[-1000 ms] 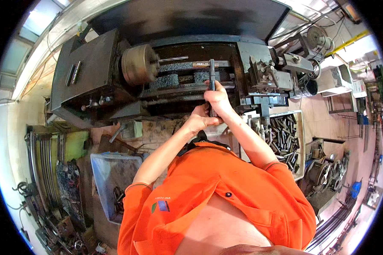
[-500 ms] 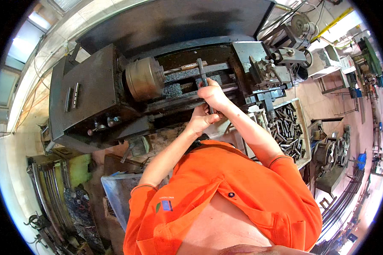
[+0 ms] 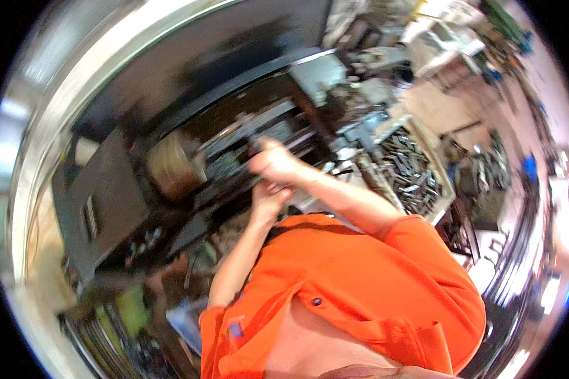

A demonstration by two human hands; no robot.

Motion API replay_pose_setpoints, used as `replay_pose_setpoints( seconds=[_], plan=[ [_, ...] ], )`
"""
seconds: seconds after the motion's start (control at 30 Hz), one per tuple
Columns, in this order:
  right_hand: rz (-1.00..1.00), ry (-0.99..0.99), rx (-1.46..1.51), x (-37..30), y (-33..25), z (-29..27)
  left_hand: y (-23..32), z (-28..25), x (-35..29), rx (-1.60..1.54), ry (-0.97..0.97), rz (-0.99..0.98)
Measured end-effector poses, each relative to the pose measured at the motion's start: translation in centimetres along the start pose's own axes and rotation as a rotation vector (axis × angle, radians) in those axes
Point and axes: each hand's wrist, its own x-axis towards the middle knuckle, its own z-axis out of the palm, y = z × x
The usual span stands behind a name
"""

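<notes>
My two hands are close together in front of a lathe (image 3: 110, 183). My right hand (image 3: 275, 159) is closed around a long, narrow dark metal tool (image 3: 251, 134), which points away from me over the lathe bed. Blur hides what kind of tool it is. Just below, my left hand (image 3: 269, 197) is closed near the tool's lower end, its fingers partly covered by the right wrist. To the left of the hands is the round lathe chuck (image 3: 172, 165). A thin rod (image 3: 227, 131) reaches from the chuck side toward the tool's far end.
On the right stands a wooden crate (image 3: 437, 205) of short metal pieces (image 3: 408, 167). The tool carriage (image 3: 354, 95) sits at the bed's far right. A dark splash panel (image 3: 215, 60) rises behind the lathe. Two short rods (image 3: 91, 216) lie on the headstock.
The whole view has swung and blurred, with the lathe now further left and tilted. Both hands stay together at the same tool in front of the bed.
</notes>
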Motion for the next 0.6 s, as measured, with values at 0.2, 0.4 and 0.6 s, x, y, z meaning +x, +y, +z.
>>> replay_pose_setpoints(
  seconds=[0.2,0.4,0.6],
  plan=[
    [-0.025,-0.084,-0.044,0.3,-0.6,1.8,0.0,-2.1,-0.4,0.119,0.080,-0.006],
    [-0.030,-0.013,0.024,-0.1,0.1,-0.2,-0.3,-0.3,0.4,-0.037,-0.053,0.025],
    [-0.083,0.060,-0.089,1.5,1.4,3.3,0.7,-1.7,-0.9,0.036,-0.023,-0.024]
  ],
)
